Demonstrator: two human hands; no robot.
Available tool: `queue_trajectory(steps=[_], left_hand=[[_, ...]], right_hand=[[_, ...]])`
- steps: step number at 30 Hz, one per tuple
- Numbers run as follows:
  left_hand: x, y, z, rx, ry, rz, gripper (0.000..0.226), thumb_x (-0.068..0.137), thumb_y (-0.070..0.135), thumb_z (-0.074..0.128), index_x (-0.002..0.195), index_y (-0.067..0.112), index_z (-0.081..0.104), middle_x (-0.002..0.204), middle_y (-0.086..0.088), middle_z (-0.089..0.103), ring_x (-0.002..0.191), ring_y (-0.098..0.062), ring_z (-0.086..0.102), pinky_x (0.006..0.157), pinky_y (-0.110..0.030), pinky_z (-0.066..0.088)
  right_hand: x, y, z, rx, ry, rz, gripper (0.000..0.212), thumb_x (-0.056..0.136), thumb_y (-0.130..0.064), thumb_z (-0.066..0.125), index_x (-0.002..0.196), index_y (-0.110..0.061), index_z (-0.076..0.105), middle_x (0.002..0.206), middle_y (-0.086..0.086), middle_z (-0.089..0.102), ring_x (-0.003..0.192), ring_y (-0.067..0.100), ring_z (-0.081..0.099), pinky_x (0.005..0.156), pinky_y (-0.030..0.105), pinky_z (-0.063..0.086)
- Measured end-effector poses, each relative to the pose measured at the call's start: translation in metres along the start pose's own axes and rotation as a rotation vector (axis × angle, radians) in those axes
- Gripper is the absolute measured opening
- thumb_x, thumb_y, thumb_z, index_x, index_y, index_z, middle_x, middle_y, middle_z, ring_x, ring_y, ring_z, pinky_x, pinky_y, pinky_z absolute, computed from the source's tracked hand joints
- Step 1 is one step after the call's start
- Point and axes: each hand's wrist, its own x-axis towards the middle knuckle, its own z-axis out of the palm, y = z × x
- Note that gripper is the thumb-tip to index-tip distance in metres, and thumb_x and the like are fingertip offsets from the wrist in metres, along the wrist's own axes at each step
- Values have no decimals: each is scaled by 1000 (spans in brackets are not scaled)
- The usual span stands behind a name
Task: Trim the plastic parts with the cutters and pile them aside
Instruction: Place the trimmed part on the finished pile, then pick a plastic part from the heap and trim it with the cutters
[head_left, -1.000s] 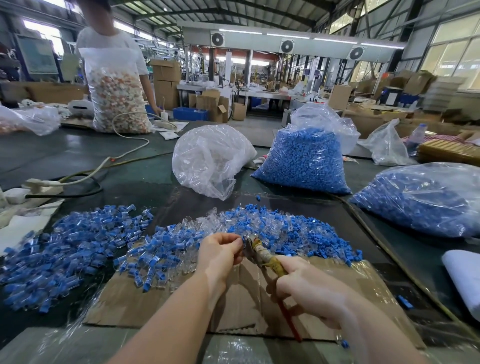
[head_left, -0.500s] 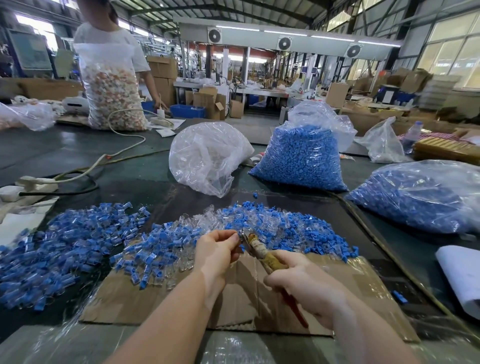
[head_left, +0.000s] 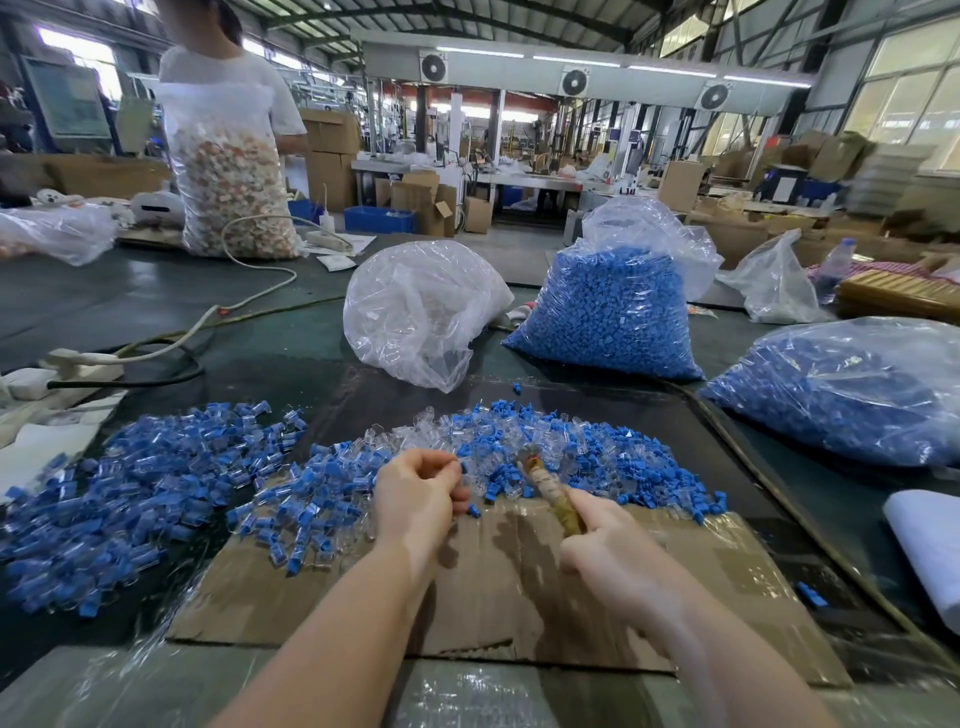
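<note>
Two heaps of blue-and-clear plastic parts on the dark table.

The larger side pile lies left; the working pile spreads along the far edge of the cardboard sheet. The right hand grips the tape-wrapped cutters; the left hand is curled, fingertips pinching something too small to identify.
</note>
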Motion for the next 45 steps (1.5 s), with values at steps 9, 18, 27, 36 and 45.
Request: queue_trajectory(steps=[9,18,27,36,45], left_hand=[[18,-8,-45,640,246,394,18,89,4,57,103,6,69,104,-7,60,87,-10,48,80,-18,35],[6,-19,-29,749,130,597,25,88,9,59,112,11,65,101,7,54,99,-6,40,85,-10,30],[-8,-44,1,1087,-118,565,47,99,22,39,144,25,28,145,4,29,132,-14,17,113,-29,16],[-10,-47,11,782,-159,552,38,91,19,56,129,19,52,110,11,47,108,-4,40,92,-11,27],[-12,-48,5,665,-89,544,25,85,15,64,109,13,65,94,12,47,96,-10,51,82,-13,38]], right_hand=[[19,41,-9,-489,367,203,63,91,-24,49,147,-22,22,129,10,42,123,26,35,104,37,33],[25,59,-4,-640,446,236,66,92,-47,50,147,-23,22,135,10,40,124,25,37,102,35,34],[27,59,0,-769,450,231,65,93,-53,42,146,-22,22,135,10,39,124,24,38,102,35,36],[26,31,32,-692,586,-278,37,78,1,64,113,-11,64,107,5,62,102,22,56,92,34,47],[47,39,58,-441,479,-260,29,94,-11,41,117,-21,56,112,-4,52,109,16,44,92,23,34]])
